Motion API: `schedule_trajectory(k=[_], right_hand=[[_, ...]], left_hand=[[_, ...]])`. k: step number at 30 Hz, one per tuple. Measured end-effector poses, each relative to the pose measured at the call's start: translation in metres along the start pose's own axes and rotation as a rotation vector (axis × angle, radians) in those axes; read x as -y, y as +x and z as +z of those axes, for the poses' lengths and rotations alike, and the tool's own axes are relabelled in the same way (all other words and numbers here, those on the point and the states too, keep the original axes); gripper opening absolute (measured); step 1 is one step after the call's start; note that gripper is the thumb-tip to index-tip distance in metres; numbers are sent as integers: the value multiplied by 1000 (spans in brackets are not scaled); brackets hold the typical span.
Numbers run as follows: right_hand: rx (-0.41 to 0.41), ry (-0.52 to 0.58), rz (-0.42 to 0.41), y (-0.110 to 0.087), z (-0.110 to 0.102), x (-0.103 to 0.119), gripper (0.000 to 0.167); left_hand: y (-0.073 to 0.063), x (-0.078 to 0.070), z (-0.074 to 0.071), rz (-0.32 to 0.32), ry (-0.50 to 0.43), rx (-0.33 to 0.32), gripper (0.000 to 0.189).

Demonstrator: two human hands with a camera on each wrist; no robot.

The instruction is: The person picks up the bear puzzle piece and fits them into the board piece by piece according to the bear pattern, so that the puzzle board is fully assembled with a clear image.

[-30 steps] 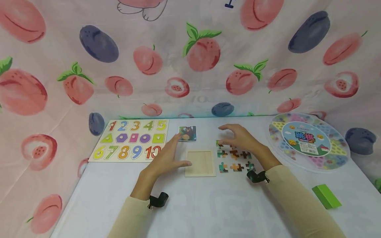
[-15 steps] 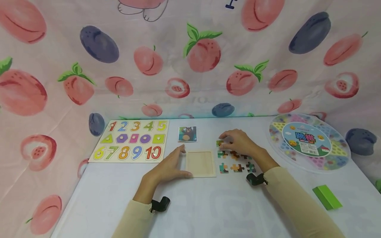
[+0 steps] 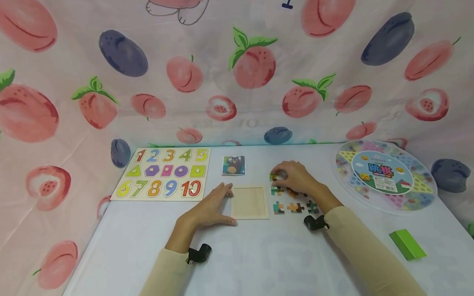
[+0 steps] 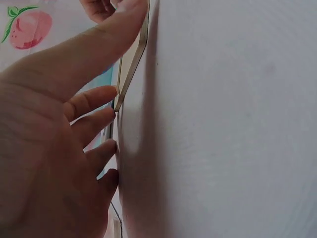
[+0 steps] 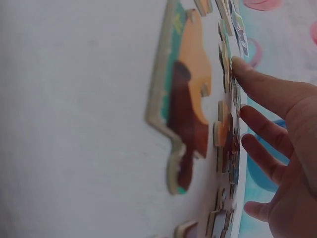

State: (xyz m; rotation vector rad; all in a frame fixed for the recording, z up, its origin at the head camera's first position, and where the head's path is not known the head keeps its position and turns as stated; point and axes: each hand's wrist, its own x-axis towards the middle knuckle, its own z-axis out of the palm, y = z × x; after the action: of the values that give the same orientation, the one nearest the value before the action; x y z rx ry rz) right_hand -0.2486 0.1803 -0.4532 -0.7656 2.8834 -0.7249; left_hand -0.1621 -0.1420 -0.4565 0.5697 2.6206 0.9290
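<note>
My left hand (image 3: 210, 209) is beside a shallow square wooden puzzle tray (image 3: 249, 203) in the head view. Its thumb and forefinger touch the tray's near and far left corners, the other fingers loosely bent. To the right of the tray lie several jigsaw pieces (image 3: 295, 208) in rows on the white tabletop. Over the far rows is my right hand (image 3: 297, 177), thumb and forefinger at opposite edges of the far left jigsaw piece (image 3: 273, 177), its other fingers spread in the right wrist view. That hand hides part of the rows behind it.
A bear picture card (image 3: 233, 165) lies behind the tray. At left is a number and shape board (image 3: 161, 195). A round, clear-lidded board game box (image 3: 381, 172) stands at the far right, with a green block (image 3: 407, 245) nearer. A fruit-print cloth (image 3: 222, 74) hangs behind the table.
My left hand has drawn back from the picture card to the tray's left side. The right hand has lowered over the far pieces, its thumb and forefinger closing on one.
</note>
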Motion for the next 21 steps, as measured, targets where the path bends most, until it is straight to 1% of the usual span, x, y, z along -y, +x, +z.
schedule_trajectory(k=[3, 10, 15, 21], right_hand=[[-4, 1, -9, 0, 1, -1, 37], [-4, 0, 6, 2, 3, -2, 36], [-20, -26, 3, 3, 5, 0, 30], [-35, -14, -24, 2, 5, 4, 25]], left_hand=[[-1, -1, -1, 2, 10, 2, 72], [-2, -2, -2, -26, -26, 13, 67], [-1, -2, -2, -22, -13, 9, 67], [-1, -2, -4, -19, 14, 15, 67]])
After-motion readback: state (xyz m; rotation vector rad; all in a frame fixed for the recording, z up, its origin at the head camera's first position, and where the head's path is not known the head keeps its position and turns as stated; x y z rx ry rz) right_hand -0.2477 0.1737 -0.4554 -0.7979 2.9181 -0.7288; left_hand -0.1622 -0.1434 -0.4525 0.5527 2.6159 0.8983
